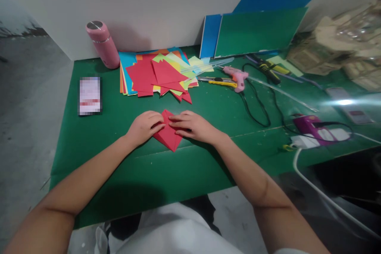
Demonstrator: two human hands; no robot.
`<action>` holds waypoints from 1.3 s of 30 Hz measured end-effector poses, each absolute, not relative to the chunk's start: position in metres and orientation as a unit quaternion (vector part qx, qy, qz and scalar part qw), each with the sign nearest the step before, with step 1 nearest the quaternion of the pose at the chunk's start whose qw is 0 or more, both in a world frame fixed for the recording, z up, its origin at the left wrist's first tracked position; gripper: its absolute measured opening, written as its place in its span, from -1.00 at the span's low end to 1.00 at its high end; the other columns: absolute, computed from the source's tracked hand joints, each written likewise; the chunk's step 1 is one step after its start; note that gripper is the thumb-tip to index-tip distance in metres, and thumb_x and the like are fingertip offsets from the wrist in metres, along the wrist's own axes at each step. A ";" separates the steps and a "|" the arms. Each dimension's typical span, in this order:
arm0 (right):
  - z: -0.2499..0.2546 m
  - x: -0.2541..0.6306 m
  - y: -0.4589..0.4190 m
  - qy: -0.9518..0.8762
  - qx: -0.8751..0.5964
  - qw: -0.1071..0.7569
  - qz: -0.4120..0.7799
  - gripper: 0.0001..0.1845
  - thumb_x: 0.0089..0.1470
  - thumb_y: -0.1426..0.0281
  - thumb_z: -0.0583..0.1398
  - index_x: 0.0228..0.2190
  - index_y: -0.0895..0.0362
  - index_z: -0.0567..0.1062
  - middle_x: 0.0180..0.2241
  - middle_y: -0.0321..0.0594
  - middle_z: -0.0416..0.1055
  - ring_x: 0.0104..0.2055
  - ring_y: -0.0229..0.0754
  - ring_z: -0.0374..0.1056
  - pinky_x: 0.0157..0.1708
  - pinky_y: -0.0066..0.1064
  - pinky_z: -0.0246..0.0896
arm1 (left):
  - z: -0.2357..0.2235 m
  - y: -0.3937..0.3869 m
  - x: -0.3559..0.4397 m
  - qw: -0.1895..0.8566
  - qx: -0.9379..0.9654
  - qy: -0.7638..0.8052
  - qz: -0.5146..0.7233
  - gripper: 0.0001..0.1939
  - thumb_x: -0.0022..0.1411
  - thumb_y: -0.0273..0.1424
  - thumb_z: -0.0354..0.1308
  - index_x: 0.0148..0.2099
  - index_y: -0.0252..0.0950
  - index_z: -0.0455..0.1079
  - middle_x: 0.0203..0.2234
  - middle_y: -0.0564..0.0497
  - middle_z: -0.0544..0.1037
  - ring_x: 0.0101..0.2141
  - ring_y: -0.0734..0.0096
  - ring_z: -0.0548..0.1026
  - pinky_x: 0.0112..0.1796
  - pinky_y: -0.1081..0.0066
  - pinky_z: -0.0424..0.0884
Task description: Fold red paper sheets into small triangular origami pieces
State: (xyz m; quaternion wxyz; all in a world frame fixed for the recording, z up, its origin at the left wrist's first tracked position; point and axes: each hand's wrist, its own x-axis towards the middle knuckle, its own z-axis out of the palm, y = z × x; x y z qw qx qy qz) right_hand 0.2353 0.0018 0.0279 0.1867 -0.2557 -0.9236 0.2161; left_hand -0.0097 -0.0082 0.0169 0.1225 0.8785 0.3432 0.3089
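A folded red paper [168,134] lies on the green table [125,166] in front of me. My left hand [145,126] rests on its left side with fingers curled, the fingertips pressing the paper. From the right, my right hand [193,125] lies flat over the upper edge, fingers stretched toward the left hand. The two hands nearly touch above the fold.
A pile of coloured paper sheets [157,73] lies behind, with a pink bottle [103,44] and a phone [89,95] to the left. A yellow knife [222,82], pink glue gun [237,76], cables, a purple device [309,124] and blue and green boards [256,31] are at right.
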 end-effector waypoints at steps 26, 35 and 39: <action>0.029 0.236 0.000 -0.929 -0.250 0.183 0.201 -0.68 0.28 0.32 0.10 0.00 0.09 0.52 0.09 -0.11 0.44 -0.02 -0.07 0.36 0.03 -0.09 0.27 | 0.025 -0.004 -0.014 0.113 0.920 0.269 0.260 -0.57 0.46 -0.33 -0.14 -0.17 -0.33 0.56 -0.15 -0.11 0.63 -0.14 0.30 0.56 -0.06 0.27 0.48; 0.029 0.236 0.000 -0.931 -0.243 0.191 0.194 -0.68 0.28 0.33 0.10 -0.01 0.12 0.52 0.08 -0.09 0.45 0.00 -0.08 0.37 0.02 -0.10 0.27 | 0.027 -0.004 -0.016 0.123 0.928 0.266 0.230 -0.60 0.44 -0.29 -0.10 -0.15 -0.33 0.56 -0.12 -0.13 0.61 -0.13 0.24 0.55 -0.09 0.24 0.47; 0.029 0.236 0.001 -0.932 -0.241 0.188 0.195 -0.68 0.28 0.33 0.11 0.00 0.11 0.51 0.08 -0.10 0.45 0.00 -0.08 0.38 0.03 -0.10 0.27 | 0.027 -0.005 -0.015 0.127 0.926 0.273 0.227 -0.60 0.44 -0.28 -0.10 -0.13 -0.32 0.55 -0.12 -0.13 0.61 -0.14 0.26 0.54 -0.10 0.26 0.46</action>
